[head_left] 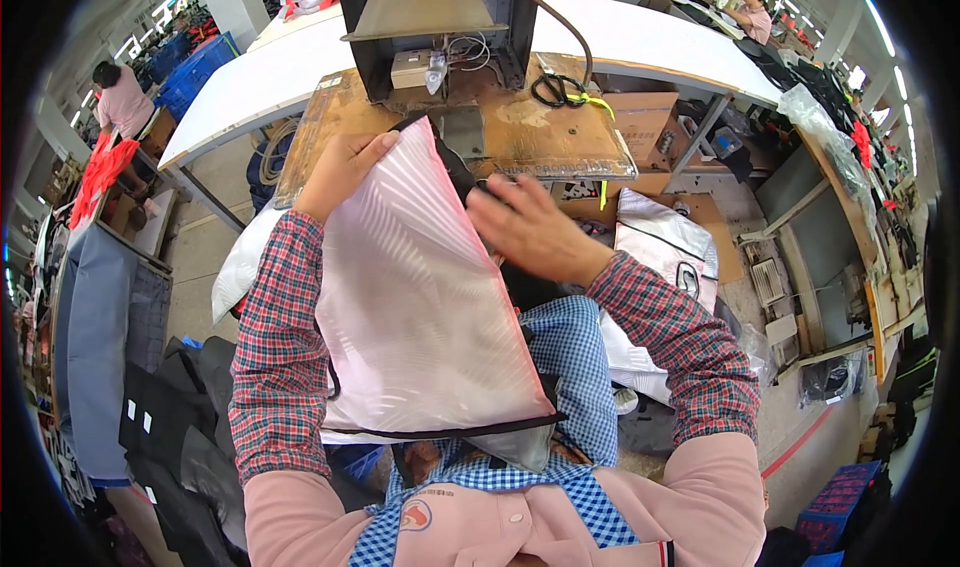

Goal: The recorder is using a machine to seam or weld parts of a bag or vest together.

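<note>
Cloth (415, 292) in left fingers (376, 151), right fingers (503, 205) (blurred) alongside

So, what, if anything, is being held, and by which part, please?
Left hand: the pale fabric piece, near its top corner. Right hand: blurred, cannot tell.

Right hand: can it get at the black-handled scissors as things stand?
Likely yes: the right hand appears open at the edge of the pale fabric, and the scissors lie exposed on the wooden board, nothing visible blocking the way.

I am seeing white-and-pink leafy stripes and black edging (450, 431) on my fabric piece (420, 297), while my sleeves (280, 347) are showing red-and-navy plaid, my apron (575, 367) blue-and-white gingham.
</note>
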A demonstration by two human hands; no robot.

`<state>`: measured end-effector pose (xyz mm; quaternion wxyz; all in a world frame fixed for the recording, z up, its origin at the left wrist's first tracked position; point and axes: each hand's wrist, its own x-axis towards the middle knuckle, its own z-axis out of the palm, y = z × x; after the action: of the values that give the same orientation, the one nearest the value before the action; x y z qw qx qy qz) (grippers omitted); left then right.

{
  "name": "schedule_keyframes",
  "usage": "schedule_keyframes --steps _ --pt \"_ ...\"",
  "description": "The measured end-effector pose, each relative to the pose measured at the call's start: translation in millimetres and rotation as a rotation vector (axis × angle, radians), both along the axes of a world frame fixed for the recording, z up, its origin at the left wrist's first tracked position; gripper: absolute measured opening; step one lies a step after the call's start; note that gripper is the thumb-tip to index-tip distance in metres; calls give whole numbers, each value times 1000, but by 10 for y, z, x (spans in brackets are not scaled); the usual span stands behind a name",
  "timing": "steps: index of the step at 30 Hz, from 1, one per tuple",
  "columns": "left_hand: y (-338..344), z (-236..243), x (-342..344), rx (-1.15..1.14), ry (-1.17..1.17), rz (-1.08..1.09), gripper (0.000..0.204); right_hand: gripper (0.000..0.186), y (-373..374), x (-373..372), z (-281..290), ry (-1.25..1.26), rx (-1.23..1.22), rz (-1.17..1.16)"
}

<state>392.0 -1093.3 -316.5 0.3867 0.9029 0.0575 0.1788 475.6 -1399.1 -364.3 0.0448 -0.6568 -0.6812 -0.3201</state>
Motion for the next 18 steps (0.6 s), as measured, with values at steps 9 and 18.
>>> schedule_keyframes --steps 9,18 --pt "-131 -16 -912 63 -36 43 42 9 870 -1145 538 69 -40 627" --pt "-510 448 -3558 -262 -109 115 80 16 1701 -1768 621 1072 168 298"
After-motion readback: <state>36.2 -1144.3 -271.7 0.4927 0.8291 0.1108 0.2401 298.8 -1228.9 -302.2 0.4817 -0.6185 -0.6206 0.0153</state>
